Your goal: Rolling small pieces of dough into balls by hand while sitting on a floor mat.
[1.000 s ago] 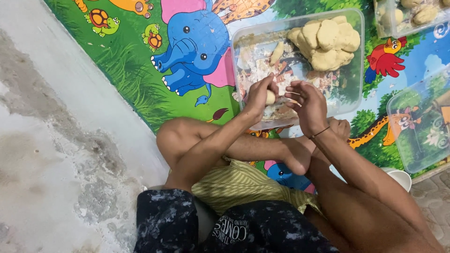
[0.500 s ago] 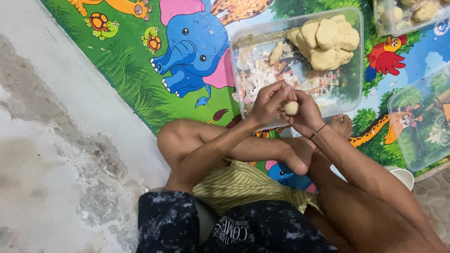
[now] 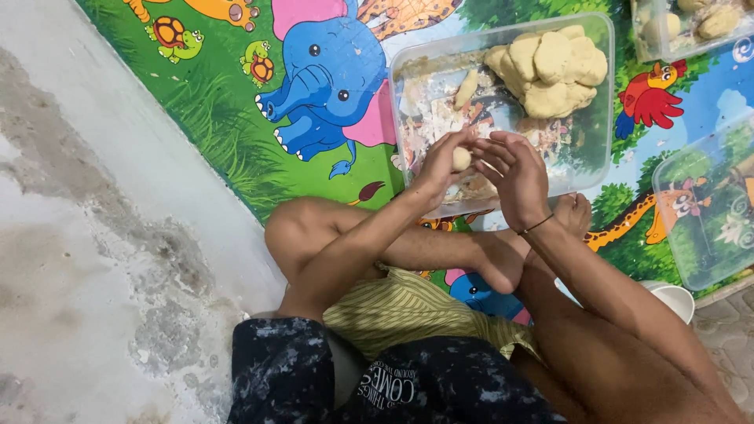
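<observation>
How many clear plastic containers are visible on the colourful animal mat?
3. One large clear plastic container with dough lies before the hands; a second is at the top right corner; a third is at the right edge. Others may lie outside the view.
</observation>
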